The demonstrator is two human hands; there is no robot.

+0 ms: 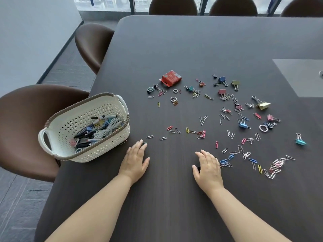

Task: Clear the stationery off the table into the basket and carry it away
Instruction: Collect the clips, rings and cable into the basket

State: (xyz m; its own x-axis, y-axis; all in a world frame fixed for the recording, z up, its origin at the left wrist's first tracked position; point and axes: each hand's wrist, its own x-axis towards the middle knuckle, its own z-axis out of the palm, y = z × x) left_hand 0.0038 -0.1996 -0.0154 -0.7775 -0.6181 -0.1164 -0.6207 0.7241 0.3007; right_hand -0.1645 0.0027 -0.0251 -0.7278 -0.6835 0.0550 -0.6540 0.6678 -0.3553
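Note:
A white perforated basket (57, 130) with a brown rim stands at the table's left edge; pens, a white cable and clips lie inside. Coloured paper clips (201, 133) and binder clips (243, 124) are scattered over the dark table (192, 49), with a red box (171, 78) at the back. My left hand (135, 162) lies flat on the table right of the basket, fingertips touching a small dark clip (144, 143). My right hand (208, 169) rests palm down beside a bunch of blue clips (225, 162); a small dark thing shows under its thumb.
Brown chairs stand along the left side (22, 126) and behind the far edge (173, 6). A grey panel (300, 75) is set into the tabletop at the right. A light-blue binder clip (300, 139) lies far right.

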